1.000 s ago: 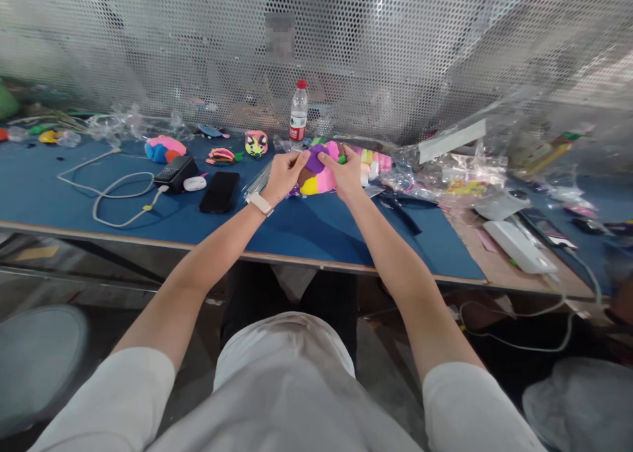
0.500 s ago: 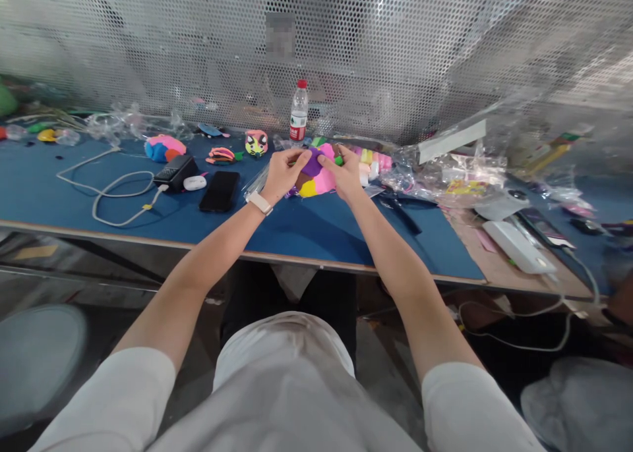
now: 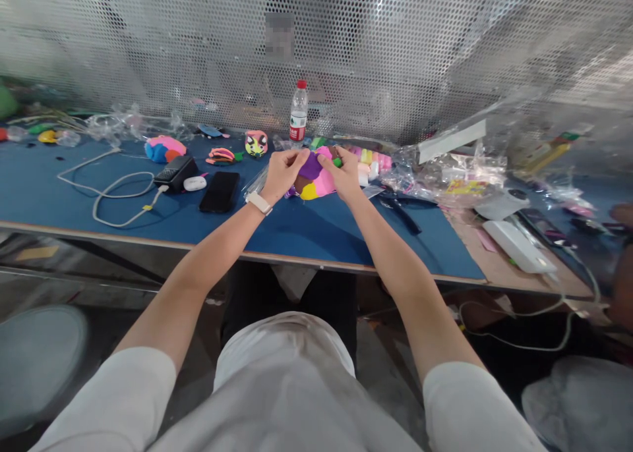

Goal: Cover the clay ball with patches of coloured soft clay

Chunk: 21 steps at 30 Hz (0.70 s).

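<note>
Fingers (image 3: 300, 162) of two hands (image 3: 280, 176) (image 3: 349, 178) hold one lump (image 3: 319, 180) (multicoloured).

Appears as a lumpy, clay-like piece (image 3: 320, 180), purple at upper left, pink on the right, brown and yellow lower down, green near the right edge. Sits pinched between left hand (image 3: 283, 174) and right hand (image 3: 349, 174), over the bench (image 3: 316, 231).

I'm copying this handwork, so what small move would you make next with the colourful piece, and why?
I'd probably press the purple patch gently with both thumbs: the left hand and right hand both hold the colourful piece, and the thumbs sit at opposite sides of that patch.
</note>
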### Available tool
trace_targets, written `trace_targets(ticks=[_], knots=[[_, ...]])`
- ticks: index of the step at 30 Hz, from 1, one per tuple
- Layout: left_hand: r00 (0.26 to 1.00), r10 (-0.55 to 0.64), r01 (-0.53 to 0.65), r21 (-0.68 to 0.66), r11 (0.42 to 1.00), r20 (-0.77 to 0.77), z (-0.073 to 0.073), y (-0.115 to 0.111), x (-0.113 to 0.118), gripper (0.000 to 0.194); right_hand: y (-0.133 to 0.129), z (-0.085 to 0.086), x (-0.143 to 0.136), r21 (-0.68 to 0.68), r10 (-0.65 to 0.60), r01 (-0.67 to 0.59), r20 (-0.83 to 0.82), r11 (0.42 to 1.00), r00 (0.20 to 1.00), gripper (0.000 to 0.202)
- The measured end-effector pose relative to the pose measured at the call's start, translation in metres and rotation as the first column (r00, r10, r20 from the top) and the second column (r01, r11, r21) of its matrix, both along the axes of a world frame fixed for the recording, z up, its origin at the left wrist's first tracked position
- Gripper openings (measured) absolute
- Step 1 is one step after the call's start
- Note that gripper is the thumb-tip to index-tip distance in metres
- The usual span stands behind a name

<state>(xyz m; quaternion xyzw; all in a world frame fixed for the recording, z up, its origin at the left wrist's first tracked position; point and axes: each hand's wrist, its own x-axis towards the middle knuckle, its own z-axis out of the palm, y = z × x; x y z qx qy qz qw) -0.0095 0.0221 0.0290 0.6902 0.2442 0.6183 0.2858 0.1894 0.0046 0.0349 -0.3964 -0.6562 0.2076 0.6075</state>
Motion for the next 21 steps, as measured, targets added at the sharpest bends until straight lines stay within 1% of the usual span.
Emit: trace_targets(ticks=[2,7,10,12,14,16,18,21], knots=[[1.0,-0.006,0.006,-0.005,1.0,0.001,-0.0004,0.0021,0.0001,0.074,-0.0026,0.0024,-0.0007,0.012,-0.018,0.017,0.032,1.0,0.999,0.074],[0.998,-0.051,0.053,-0.048,0.997,0.032,-0.005,0.0063,0.0016,0.07,-0.0077,0.0062,-0.0028,0.013,-0.088,0.088,0.092,0.996,0.992,0.073],[0.999,-0.02,0.021,-0.037,0.999,0.026,-0.0056,0.0063,0.0025,0.073,-0.0067,0.0051,-0.0041,-0.008,-0.066,0.067,0.073,0.998,0.995,0.072],[0.999,0.012,-0.011,-0.03,0.999,0.043,-0.0044,0.0055,0.0028,0.082,-0.0048,0.0032,-0.0048,-0.018,-0.03,0.031,0.02,0.999,0.999,0.071],[0.999,0.011,-0.009,-0.036,0.999,0.051,-0.0027,0.0045,0.0026,0.086,-0.0033,0.0016,-0.0052,-0.02,-0.003,0.003,-0.034,1.0,0.999,0.072],[0.999,-0.01,0.012,-0.04,0.999,0.039,-0.0016,0.0036,0.002,0.084,-0.003,0.0009,-0.0053,-0.008,0.001,-0.002,-0.041,1.0,0.999,0.074],[1.0,-0.024,0.025,-0.037,0.999,0.019,-0.0017,0.0033,0.0015,0.08,-0.0036,0.0011,-0.0054,0.003,-0.012,0.012,-0.014,1.0,1.0,0.074],[0.999,-0.022,0.023,-0.042,0.999,0.024,-0.0043,0.0047,0.0023,0.078,-0.0036,0.0014,-0.006,-0.02,-0.018,0.017,-0.022,1.0,1.0,0.073]])
